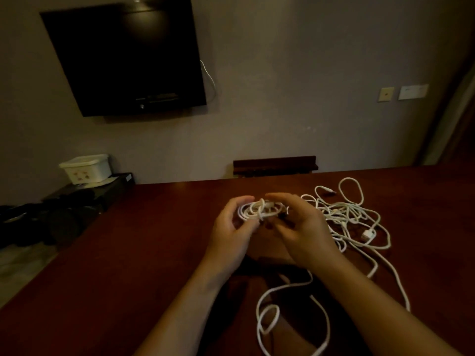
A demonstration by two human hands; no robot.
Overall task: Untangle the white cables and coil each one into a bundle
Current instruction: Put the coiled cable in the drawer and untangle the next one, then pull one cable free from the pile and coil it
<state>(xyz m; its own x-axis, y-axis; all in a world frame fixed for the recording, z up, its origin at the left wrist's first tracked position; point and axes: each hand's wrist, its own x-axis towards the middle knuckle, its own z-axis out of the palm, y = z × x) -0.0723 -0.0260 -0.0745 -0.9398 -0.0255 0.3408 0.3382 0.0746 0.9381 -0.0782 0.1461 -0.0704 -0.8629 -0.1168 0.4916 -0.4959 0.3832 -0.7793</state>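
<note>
A small coil of white cable [253, 210] is held above the dark red table [128, 240] between both hands. My left hand [232, 227] grips the coil's left side with curled fingers. My right hand [299, 227] curls round its right side. To the right lies a tangled heap of white cables [347, 214] with a white plug [368, 235] in it. More white cable [270, 322] loops on the table near me, under my forearms.
A black television [123, 55] hangs on the wall. A white lidded box [86, 168] sits on a low black stand at the left, with dark bags beside it. A dark wooden rack [275, 165] stands behind the table's far edge.
</note>
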